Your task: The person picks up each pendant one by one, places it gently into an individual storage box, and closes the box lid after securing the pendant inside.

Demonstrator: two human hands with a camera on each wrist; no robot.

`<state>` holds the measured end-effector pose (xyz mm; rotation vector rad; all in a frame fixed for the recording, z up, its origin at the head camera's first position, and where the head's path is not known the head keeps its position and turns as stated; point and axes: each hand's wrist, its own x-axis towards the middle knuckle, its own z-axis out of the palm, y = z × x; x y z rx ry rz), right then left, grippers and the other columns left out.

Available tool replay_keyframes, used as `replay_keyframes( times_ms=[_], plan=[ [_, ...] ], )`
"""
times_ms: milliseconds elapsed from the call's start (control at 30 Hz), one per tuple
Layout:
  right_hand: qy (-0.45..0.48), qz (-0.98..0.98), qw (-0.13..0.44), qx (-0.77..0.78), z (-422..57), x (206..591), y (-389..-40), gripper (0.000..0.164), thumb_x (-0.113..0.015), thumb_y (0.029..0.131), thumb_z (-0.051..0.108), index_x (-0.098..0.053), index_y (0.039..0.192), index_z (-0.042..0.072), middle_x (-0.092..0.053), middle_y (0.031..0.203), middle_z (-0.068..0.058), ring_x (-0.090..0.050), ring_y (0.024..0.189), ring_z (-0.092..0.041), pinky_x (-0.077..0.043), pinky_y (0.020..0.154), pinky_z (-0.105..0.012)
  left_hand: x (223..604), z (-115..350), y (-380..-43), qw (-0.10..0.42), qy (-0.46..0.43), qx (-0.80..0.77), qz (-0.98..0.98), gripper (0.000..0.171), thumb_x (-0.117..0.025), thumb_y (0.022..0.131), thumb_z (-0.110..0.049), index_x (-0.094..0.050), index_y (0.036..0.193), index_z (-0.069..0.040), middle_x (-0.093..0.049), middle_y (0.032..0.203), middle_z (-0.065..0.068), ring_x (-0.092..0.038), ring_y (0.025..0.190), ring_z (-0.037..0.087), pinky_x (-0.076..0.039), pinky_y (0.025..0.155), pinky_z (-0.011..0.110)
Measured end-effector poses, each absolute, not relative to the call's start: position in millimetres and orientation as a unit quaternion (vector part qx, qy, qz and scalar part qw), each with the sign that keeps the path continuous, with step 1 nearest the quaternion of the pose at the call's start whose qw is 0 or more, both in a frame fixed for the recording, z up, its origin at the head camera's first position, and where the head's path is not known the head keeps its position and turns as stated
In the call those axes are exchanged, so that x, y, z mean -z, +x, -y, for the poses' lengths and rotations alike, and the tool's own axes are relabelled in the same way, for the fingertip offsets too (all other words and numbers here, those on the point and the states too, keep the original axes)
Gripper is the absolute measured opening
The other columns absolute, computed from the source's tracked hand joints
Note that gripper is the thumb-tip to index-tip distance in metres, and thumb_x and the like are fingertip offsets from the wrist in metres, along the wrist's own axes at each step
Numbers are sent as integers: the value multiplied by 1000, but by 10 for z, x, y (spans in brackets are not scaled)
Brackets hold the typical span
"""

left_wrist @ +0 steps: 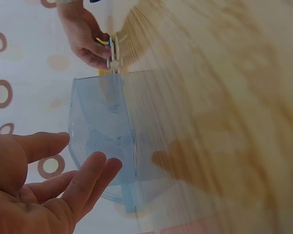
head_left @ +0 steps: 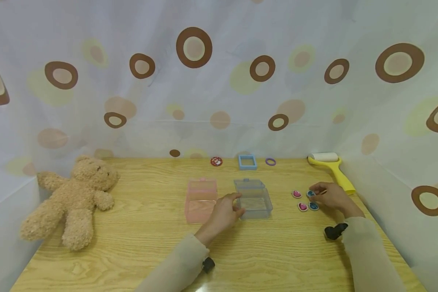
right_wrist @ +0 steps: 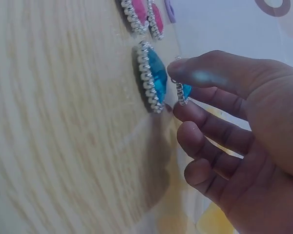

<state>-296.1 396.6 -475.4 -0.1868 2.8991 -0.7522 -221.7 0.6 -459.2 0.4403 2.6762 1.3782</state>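
My left hand (head_left: 223, 211) is beside the near left edge of a clear blue plastic box (head_left: 254, 204) with its lid folded back. In the left wrist view its thumb and loosely bent fingers (left_wrist: 85, 183) spread around the box's side; whether they touch it cannot be told. My right hand (head_left: 330, 195) pinches a blue gem with a beaded silver rim (right_wrist: 181, 90) between thumb and finger. Close to it lie a second blue gem (right_wrist: 154, 78) and two pink gems, one farther back (head_left: 297, 194) and one nearer (head_left: 303, 207). Left of the blue box stands an open pink box (head_left: 200, 207).
A teddy bear (head_left: 78, 194) lies at the left. Along the back are a red round piece (head_left: 216, 161), a light-blue square frame (head_left: 247, 167) and a purple ring (head_left: 270, 162). A yellow-handled lint roller (head_left: 337, 170) lies at the back right, beside the curtain wall (head_left: 398, 162).
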Motion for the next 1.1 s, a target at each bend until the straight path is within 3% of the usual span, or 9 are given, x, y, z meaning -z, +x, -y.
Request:
replay_keyframes(
  times_ms=[300,433,700,1100],
  plan=[
    [-83,-956,63,276,-3898,4682,-2942,45,-68,95,32,-62,129,3,-66,114,-17,-65,101,-30,-53,73,-31,4586,-1,-2214,62,143,-460,-874,54,-69,94,-13,-50,144,-4,-56,144,16,-72,102,26,-59,73,30],
    [-108,-952,49,282,-3788,4596,-2904,42,-67,96,29,-62,129,3,-68,113,-16,-65,96,-26,-53,74,-32,4584,-1,-2213,68,145,-468,-869,55,-68,95,-12,-48,145,-3,-55,145,17,-71,104,27,-58,72,30],
    [-130,-948,45,287,-3524,4486,-2851,45,-69,95,36,-63,130,9,-69,114,-11,-62,88,-17,-51,70,-32,4584,-13,-2215,81,142,-476,-864,55,-67,96,-15,-46,147,-4,-53,146,17,-70,107,28,-59,72,29],
    [-164,-929,57,327,-3201,4358,-2810,39,-68,95,34,-64,128,14,-67,120,-10,-62,89,-17,-53,68,-30,4587,-22,-2221,80,146,-478,-862,55,-68,96,-14,-48,146,-4,-54,145,18,-71,105,27,-58,70,27]
  ],
)
